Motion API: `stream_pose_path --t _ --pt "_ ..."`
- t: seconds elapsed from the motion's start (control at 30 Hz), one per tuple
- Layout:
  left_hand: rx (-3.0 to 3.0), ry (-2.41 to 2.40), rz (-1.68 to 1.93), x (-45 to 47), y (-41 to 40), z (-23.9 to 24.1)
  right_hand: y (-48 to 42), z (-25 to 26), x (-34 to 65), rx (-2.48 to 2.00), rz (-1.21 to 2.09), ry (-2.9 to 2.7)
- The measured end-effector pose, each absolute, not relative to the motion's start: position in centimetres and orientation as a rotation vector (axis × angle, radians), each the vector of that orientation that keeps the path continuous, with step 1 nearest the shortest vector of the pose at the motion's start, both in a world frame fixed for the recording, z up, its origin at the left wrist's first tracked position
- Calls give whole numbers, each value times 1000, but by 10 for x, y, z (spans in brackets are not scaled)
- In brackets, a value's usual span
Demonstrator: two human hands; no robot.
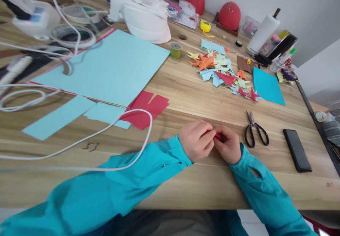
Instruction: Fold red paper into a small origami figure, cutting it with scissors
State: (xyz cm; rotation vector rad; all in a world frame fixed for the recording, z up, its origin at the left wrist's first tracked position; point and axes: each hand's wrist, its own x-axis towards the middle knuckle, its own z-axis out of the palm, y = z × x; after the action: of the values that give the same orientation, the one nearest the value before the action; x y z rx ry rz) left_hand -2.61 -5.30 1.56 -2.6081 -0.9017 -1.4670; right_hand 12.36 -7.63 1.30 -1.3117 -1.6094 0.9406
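My left hand (196, 139) and my right hand (230, 144) meet on the wooden table (202, 98) near its front edge. Both are closed, fingers pinched together on a small piece of red paper (217, 136), of which only a sliver shows between them. Black scissors (255, 130) lie just right of my right hand. A cut red paper sheet (145, 109) lies to the upper left of my left hand. Both arms wear teal sleeves.
A large light-blue sheet (111, 64) and blue strips (57, 117) cover the left. A pile of folded paper figures (221, 73) and a teal sheet (267, 86) lie at the back right. A black phone (296, 150) lies right. White cable (106, 131) crosses the front left.
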Motion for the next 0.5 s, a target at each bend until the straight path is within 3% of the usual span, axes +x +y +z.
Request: stream_pose_path --t 0.5 --pt "-2346 -893 -1301 -25 -57 23 -78 18 121 -1341 894 -1664"
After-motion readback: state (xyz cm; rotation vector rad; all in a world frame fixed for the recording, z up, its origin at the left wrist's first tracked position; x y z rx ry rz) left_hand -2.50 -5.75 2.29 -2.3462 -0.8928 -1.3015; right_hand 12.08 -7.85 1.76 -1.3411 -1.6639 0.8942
